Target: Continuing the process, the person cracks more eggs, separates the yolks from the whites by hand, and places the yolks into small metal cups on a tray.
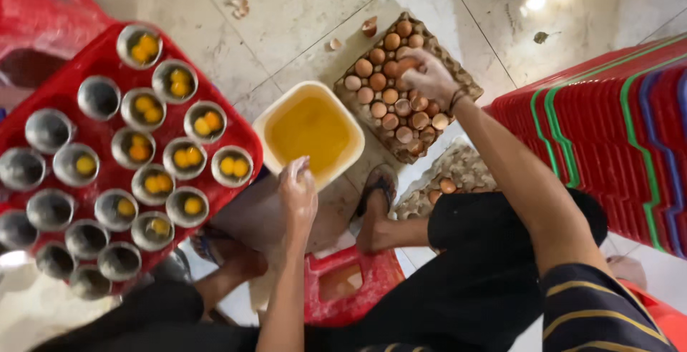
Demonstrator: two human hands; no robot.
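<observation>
My right hand point(427, 76) reaches out over a grey cardboard egg tray point(465, 80) holding several brown eggs point(378, 81), its fingers closed around one egg. My left hand point(298, 193) hovers at the near rim of a cream square tub point(278, 111) full of yellow egg liquid, fingers curled around something pale; I cannot tell what. A red tray point(107, 59) on the left carries several small metal cups point(99, 97), some with yolks in them, some without.
A second egg tray point(469, 168) with a few eggs lies under my right forearm. Stacked red crates point(615, 123) stand at the right. Broken shell pieces point(238, 6) lie on the tiled floor. A low red stool point(347, 284) and my sandalled foot point(375, 202) are below.
</observation>
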